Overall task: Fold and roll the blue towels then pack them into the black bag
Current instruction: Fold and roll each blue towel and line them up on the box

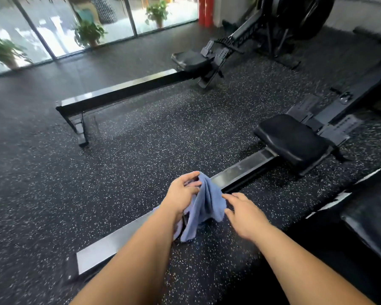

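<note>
A bunched blue towel [209, 201] is gripped near its top by the left hand [180, 194] with the fingers curled round the cloth, and is held above the rail [244, 169] of a rowing machine on the speckled floor [130, 172]. The right hand [244, 214] is kept open, fingers relaxed, just beside the towel's edge.

Left hand [182, 194] curled, right hand [244, 213] loose

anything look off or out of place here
Only the towel: it hangs crumpled from the left hand over the rower rail, unfolded. The right hand is open beside it. Nothing looks spilled or damaged.
</note>
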`<state>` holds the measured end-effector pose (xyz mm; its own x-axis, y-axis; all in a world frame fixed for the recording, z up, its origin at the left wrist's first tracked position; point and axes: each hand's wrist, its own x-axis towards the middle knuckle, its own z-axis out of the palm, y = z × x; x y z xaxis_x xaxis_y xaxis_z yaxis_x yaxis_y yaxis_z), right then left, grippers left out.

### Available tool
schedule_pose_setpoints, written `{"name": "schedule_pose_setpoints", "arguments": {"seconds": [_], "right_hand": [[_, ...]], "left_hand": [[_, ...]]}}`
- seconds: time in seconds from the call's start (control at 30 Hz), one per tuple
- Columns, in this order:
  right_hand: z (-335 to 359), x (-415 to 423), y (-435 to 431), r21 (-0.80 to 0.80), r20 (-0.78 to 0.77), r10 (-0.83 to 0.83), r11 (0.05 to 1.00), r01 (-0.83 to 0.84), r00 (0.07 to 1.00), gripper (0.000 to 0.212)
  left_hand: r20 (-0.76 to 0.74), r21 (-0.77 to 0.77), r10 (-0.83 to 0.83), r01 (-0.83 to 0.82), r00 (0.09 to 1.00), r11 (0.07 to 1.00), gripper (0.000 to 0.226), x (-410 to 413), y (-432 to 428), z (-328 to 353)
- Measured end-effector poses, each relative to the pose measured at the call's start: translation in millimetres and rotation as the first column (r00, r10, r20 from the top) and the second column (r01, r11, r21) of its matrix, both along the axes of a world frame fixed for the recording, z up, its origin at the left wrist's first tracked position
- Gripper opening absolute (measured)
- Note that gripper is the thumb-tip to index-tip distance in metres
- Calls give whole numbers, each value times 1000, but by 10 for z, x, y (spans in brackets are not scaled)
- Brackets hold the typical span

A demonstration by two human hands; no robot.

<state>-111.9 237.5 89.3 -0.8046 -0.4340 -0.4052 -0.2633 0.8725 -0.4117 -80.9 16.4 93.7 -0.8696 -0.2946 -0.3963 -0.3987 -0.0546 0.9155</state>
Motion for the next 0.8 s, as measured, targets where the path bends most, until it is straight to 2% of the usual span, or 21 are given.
{"name": "schedule_pose_setpoints", "arguments": {"seconds": [0.2,0.3,0.5,0.57,0.63,0.67,0.73,0.8], "right_hand": [[571,-10,154,-88,-109,-34,996,24,994,55],[881,-7,277,-125,-154,-72,991,53,986,57],[1367,27,605,-159,-229,-143,981,108,963,62],[1512,77,747,-175,-245,-170,976,129,954,53],[1644,121,903,-148,-324,-209,975,168,923,19],[1697,136,970,-143,-363,-237,970,197,901,13],[1826,184,1145,-165,-427,-307,951,260,851,27],[1996,206,1371,-211,-469,-383,924,320,796,23]], "left_hand": [[-132,3,-5,5,991,1000,38,-12,196,572],[-198,-66,-54,41,979,997,37,-29,339,836],[-315,-95,-145,121,938,988,33,-51,789,1430],[-354,-114,-188,158,916,981,31,-55,955,1625],[-377,-130,-232,197,897,972,30,-54,1130,1833],[-387,-135,-247,210,889,968,30,-60,1194,1916],[-416,-180,-288,232,862,956,30,-69,1332,2097],[-453,-277,-327,218,830,936,32,-118,1475,2233]]}}
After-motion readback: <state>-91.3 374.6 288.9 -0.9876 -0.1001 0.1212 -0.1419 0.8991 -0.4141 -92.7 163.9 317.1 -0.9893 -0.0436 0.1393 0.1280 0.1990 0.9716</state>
